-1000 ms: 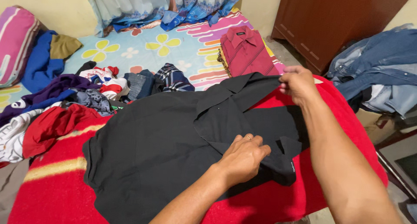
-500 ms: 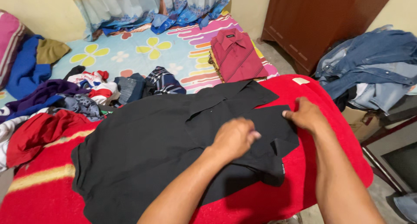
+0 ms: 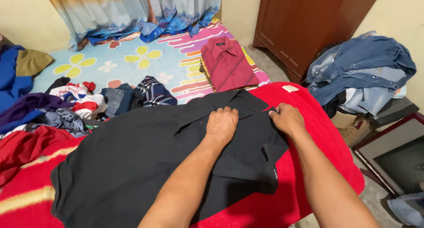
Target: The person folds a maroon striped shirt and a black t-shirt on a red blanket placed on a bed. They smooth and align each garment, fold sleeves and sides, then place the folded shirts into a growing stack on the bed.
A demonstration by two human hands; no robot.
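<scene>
Pressing flat, the black cotton polo shirt [image 3: 145, 166] is held by the left hand [image 3: 222, 124]; its collar edge is pinched by the right hand [image 3: 287, 118].

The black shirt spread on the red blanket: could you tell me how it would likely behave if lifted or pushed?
The black shirt would probably go floppy and drape: it lies flat with soft folds under the left hand and right hand. It looks thin, so likely light. Pushed, it would probably bunch and wrinkle rather than slide whole over the fuzzy-looking red blanket.

small pale rectangular label [image 3: 290, 88] on the red blanket [image 3: 318, 135], far right corner, beyond the hands
</scene>
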